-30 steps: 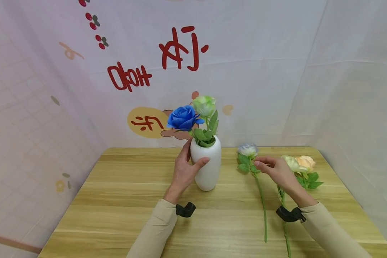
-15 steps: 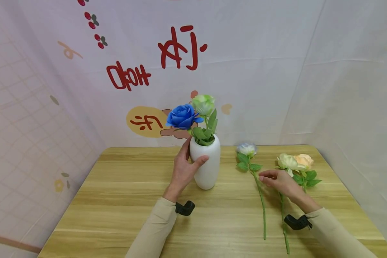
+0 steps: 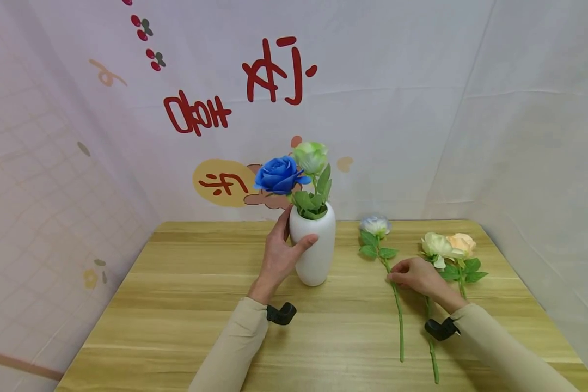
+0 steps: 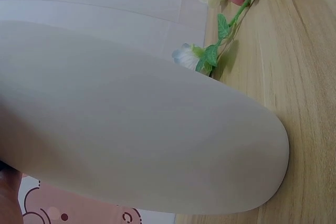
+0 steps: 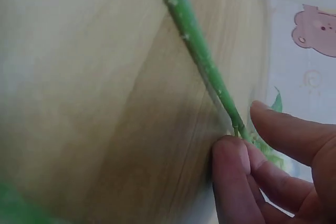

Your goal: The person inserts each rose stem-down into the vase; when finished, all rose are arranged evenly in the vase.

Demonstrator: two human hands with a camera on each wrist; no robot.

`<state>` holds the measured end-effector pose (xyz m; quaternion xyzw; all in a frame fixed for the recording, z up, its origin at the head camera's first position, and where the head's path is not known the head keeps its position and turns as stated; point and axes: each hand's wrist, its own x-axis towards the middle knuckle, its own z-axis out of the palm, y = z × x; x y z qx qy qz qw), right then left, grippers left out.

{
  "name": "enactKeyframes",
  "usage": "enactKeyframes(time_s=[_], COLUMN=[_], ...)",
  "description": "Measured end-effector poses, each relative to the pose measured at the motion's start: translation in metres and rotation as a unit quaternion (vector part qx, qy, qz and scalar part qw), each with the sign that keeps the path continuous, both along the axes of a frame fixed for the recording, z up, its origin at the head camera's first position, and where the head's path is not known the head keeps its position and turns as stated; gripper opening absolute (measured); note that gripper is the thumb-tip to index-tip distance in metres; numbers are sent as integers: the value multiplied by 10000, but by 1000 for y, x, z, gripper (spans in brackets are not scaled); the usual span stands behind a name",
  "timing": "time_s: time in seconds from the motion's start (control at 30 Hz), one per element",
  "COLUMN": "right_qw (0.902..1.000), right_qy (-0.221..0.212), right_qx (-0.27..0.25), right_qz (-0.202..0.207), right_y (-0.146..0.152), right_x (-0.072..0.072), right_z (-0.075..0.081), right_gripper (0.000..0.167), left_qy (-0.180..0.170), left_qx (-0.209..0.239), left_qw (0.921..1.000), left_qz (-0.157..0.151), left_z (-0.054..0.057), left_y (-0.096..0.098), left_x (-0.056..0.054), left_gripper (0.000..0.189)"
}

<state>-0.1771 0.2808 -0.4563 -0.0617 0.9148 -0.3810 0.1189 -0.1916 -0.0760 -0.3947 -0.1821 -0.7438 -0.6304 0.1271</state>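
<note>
Your left hand (image 3: 278, 259) grips the vase (image 3: 316, 256); right of it your right hand (image 3: 418, 276), unclosed, straddles a flower stem (image 3: 399, 313); pickup seemingly underway; next calls for pinching.

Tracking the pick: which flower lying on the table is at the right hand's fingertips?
The pale blue flower, leftmost of the three on the table, with the right hand at its stem. The cream flower and peach flower lie farther right.
</note>
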Motion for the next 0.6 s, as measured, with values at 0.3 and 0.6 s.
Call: enactKeyframes(time_s=[0.3, 0.6], right_qw=[9992, 9872], right_qy=[-372, -722], right_qx=[-158, -1392], right_qz=[-13, -298], right_y=[0, 5], right_x=[-9, -1], right_z=[6, 8], right_gripper=[21, 25], left_qy=[-9, -91], left_qx=[-7, -35], left_qw=[10000, 9999], left_qz=[22, 55], left_z=[1, -1], left_y=[2, 0], left_x=[-2, -1], left_gripper=[102, 106])
